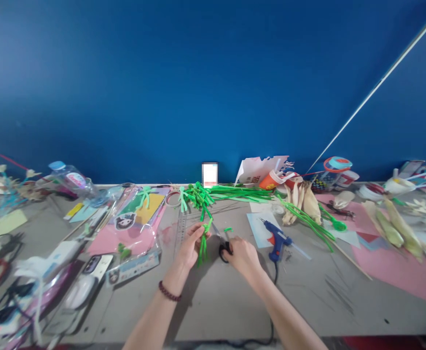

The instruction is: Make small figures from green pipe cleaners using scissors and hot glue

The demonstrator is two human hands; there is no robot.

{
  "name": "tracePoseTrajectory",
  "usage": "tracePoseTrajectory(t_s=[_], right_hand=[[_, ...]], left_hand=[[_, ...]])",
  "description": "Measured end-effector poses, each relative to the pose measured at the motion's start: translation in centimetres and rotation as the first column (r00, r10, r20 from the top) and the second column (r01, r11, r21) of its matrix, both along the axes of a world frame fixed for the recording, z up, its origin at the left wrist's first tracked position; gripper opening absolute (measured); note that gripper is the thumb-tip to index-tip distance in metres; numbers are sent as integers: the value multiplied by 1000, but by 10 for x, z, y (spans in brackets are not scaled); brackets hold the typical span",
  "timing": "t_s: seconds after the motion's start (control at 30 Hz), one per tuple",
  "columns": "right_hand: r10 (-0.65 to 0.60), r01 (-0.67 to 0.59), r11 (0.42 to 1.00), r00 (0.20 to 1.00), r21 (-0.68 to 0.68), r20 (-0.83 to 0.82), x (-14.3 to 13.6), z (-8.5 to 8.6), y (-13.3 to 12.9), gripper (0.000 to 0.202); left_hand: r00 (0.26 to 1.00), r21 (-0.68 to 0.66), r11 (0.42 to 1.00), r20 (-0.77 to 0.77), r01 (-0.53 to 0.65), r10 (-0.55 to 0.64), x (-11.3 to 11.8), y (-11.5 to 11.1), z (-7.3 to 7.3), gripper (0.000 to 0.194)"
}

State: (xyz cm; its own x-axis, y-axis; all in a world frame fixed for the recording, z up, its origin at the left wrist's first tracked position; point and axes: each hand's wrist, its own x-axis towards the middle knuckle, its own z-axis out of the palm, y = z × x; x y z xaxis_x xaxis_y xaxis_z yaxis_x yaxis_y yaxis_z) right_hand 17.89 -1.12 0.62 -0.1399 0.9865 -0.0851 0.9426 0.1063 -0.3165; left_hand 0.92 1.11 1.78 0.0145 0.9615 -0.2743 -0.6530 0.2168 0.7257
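My left hand pinches a small knotted figure of green pipe cleaners, whose loose strands hang down below the fingers. To its right, my right hand is closed on black-handled scissors; their blades point up and left, close beside the green figure. Whether the blades touch it I cannot tell. A short cut piece of green pipe cleaner lies just beyond the scissors. Farther back are a heap of similar knotted green pipe cleaners and a bundle of long straight green ones.
A blue glue gun lies right of my right hand, its cord running to the front edge. A clear ruler, a plastic bag and a phone are on the left. Dried husks and pink paper lie right.
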Motion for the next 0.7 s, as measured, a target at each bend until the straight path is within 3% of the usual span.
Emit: tracePoseTrajectory(t_s=[0.1,0.2,0.3,0.37,0.43,0.5,0.7], right_hand=[[-72,67,997,988,-38,-137,2,-1,4,19],[-194,91,963,888,-254,-416,6,-4,11,22],[-349,-35,883,619,-469,-703,11,-4,17,26],[-385,-168,859,413,-484,-826,12,-2,18,33],[-402,-270,840,273,-471,-874,14,2,17,39],[-421,-322,814,246,-483,-873,15,4,15,41],[-273,-364,829,398,-424,-876,24,5,12,47]], left_hand=[[997,22,999,-71,-32,33,0,2,-1,32],[989,39,997,-127,-70,74,1,3,-2,32],[986,56,996,-142,-76,83,2,3,-2,32],[985,81,994,-154,-68,80,1,3,-2,32],[980,108,993,-183,-57,76,0,3,-1,31],[971,133,990,-227,-50,79,-2,2,0,30],[925,216,976,-366,-20,100,-5,-1,12,26]])
